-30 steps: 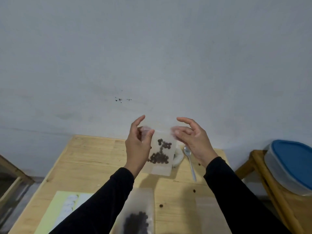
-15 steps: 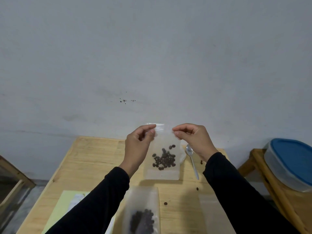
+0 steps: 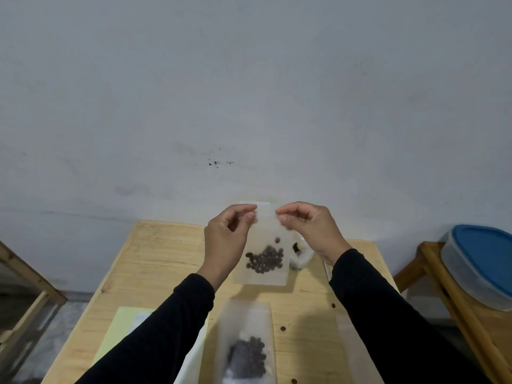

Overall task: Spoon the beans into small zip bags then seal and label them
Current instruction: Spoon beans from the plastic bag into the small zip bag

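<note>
I hold a small frosted zip bag point(image 3: 263, 234) upright above the wooden table point(image 3: 155, 259). Dark beans point(image 3: 265, 261) lie in a cluster low inside it. My left hand point(image 3: 225, 239) pinches the bag's top strip at the left, and my right hand point(image 3: 310, 228) pinches the same strip at the right, fingertips close together. A second zip bag point(image 3: 246, 342) with beans lies flat on the table near me. Behind the held bag sits a clear plastic bag of beans point(image 3: 300, 253), partly hidden. The spoon is mostly hidden by my right sleeve.
A pale green label sheet point(image 3: 122, 328) lies at the table's near left. A few loose beans point(image 3: 282, 328) dot the tabletop. A clear container with a blue lid point(image 3: 482, 261) rests on a wooden stand at the right. A wooden frame point(image 3: 30, 289) stands left.
My fingers went from spread apart to pinching the bag's top strip, and my hands moved closer together along it. The beans settled lower in the bag.
</note>
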### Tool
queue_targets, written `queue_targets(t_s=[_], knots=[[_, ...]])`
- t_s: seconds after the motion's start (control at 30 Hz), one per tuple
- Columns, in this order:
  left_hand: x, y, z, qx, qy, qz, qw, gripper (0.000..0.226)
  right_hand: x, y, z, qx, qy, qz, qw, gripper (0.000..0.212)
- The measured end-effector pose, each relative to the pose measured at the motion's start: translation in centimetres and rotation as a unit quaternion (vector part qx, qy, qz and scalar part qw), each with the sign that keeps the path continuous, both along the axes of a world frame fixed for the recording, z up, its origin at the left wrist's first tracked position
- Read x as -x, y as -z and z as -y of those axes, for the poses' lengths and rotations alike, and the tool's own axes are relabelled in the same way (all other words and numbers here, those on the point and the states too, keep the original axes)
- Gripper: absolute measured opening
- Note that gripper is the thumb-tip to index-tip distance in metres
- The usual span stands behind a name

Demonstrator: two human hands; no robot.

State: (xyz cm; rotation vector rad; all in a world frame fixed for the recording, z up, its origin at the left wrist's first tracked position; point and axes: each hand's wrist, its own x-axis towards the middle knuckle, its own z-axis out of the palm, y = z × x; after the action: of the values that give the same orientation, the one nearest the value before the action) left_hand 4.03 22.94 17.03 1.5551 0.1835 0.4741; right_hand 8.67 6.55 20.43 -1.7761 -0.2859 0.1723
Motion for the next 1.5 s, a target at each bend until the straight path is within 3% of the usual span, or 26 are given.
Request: queue_targets(t_s=[0.33,0.53,0.67,0.77,0.93,1.07,1.2,1.3,1.5], knots=[[1.5,1.2,-1.4,-0.029,0.076,-0.052,0.995,0.011,2.1,1.2,-2.0,0.021,0.009,-0.024,0.999,0.007],[2.6,2.2,-1.4,-0.112,0.067,-0.046,0.99,0.003,3.4,2.8,-3.4,0.033,0.044,-0.017,0.998,0.007],[2.7,3.4,-2.1,-0.045,0.052,-0.083,0.994,0.007,3.8,3.8,-3.5,0.005,0.008,-0.088,0.996,0.013],[2.6,5.6,-3.1,-0.003,0.032,-0.136,0.99,0.008,4.9,5.3,-3.1,0.038,-0.024,-0.147,0.988,0.015],[4.1,9.6,-3.2,-0.05,0.088,-0.219,0.97,0.015,7.5,10.5,-2.6,0.05,0.045,-0.183,0.981,0.013],[6.2,12.6,-2.5,-0.14,0.1,-0.258,0.951,0.022,9.3,14.2,-2.4,0.109,0.106,-0.197,0.969,0.01],[6.9,14.6,-2.0,-0.194,0.1,-0.281,0.934,0.022,10.1,16.3,-2.7,0.195,0.094,-0.19,0.958,0.013],[7.0,15.2,-2.1,-0.238,0.115,-0.293,0.919,0.023,10.0,17.6,-2.7,0.332,0.042,-0.129,0.933,0.023],[6.6,15.5,-1.9,-0.337,0.132,-0.259,0.895,0.035,9.9,18.9,-1.8,0.461,-0.021,0.011,0.887,0.051]])
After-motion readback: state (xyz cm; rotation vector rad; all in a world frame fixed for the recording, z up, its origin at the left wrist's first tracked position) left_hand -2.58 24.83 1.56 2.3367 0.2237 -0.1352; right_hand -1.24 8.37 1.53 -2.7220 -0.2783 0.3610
